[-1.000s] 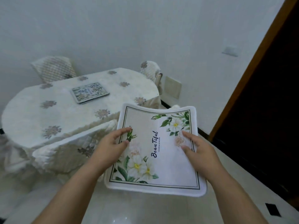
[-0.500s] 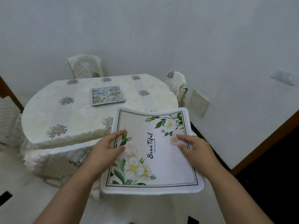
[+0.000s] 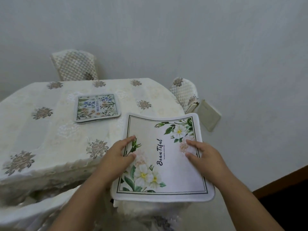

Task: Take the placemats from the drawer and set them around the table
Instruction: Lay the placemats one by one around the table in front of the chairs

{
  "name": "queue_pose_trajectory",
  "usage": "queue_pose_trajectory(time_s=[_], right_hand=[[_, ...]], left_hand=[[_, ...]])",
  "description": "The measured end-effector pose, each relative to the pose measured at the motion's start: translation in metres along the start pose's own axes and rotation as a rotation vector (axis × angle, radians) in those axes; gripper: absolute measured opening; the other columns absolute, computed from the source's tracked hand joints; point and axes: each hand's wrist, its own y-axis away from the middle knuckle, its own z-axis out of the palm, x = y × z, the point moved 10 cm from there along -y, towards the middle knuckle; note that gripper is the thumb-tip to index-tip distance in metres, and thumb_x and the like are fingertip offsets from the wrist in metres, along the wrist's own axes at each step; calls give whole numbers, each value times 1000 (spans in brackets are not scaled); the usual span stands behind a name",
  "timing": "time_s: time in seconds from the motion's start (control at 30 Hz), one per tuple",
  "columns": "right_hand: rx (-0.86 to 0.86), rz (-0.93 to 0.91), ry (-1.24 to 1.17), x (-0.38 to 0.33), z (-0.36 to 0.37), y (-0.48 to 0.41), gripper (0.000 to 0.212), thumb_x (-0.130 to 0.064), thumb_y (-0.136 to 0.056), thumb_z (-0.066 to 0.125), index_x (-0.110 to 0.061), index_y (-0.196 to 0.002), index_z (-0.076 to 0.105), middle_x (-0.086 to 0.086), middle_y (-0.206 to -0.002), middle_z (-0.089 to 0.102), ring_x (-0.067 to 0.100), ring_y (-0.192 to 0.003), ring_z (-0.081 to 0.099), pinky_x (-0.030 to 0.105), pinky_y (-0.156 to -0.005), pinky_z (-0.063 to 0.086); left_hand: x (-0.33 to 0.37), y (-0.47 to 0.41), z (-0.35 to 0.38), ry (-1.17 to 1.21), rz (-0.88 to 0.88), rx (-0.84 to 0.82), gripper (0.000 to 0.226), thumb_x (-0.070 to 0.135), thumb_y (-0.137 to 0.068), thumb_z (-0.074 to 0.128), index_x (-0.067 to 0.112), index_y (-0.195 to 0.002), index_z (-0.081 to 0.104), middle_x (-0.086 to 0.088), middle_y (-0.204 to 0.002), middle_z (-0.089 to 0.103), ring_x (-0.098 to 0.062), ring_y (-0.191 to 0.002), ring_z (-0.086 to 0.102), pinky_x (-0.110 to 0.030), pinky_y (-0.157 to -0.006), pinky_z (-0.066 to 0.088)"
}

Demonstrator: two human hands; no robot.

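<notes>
I hold a white placemat (image 3: 168, 157) with white flowers and the word "BeauTiful" in both hands, above the near right edge of the table (image 3: 50, 130). My left hand (image 3: 116, 155) grips its left edge, thumb on top. My right hand (image 3: 205, 155) grips its right edge. The mat's far end sags slightly. A small stack of floral placemats (image 3: 97, 107) with blue flowers on top lies flat on the cream flowered tablecloth, left of and beyond the held mat. No drawer is in view.
A quilted chair back (image 3: 75, 65) stands behind the table at the wall. A second covered chair (image 3: 185, 92) sits at the right end. A cream wall plate (image 3: 209, 117) is beside it. Dark wood (image 3: 283, 189) shows at lower right.
The view has swung left and closer to the table. The held placemat now hangs over the table's near right edge; both hands keep the same grip.
</notes>
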Motion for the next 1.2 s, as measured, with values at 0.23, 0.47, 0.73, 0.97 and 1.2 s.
queue_pose_trajectory(time_s=[0.23,0.47,0.73,0.97,1.2], right_hand=[[-80,-17,-13,-5,23,-84,45,-26,-86,70,-33,-129,60,-3,-127,58,10,-110,55,17,-93,36],[-183,-111,-37,-12,57,-174,43,-24,-87,70,-29,-129,61,1,-128,59,13,-114,55,17,-95,34],[-341,-248,-26,-37,112,-267,42,-24,-88,68,-31,-129,60,0,-130,58,13,-115,54,17,-95,32],[-420,-312,-19,-86,178,-322,44,-24,-89,66,-30,-131,58,1,-131,56,16,-117,53,18,-94,32],[-375,-353,-14,-150,275,-398,52,-19,-86,67,-21,-137,54,6,-135,52,19,-126,46,17,-95,27]], left_hand=[[-5,-70,-6,-31,-53,30,61,12,-88,68,41,-139,51,14,-137,49,-9,-125,49,-34,-108,42],[-14,-123,-14,-62,-134,155,62,11,-88,67,40,-140,49,17,-131,45,-4,-119,45,-25,-104,38],[-41,-163,-36,-50,-274,307,70,8,-83,68,41,-141,47,13,-128,46,-11,-117,51,-32,-102,46],[-84,-201,-93,-90,-320,383,73,7,-80,66,40,-142,46,10,-133,45,-14,-119,51,-38,-102,49],[-151,-280,-187,-225,-277,503,61,14,-89,68,27,-145,46,0,-142,47,-16,-129,47,-29,-110,36]])
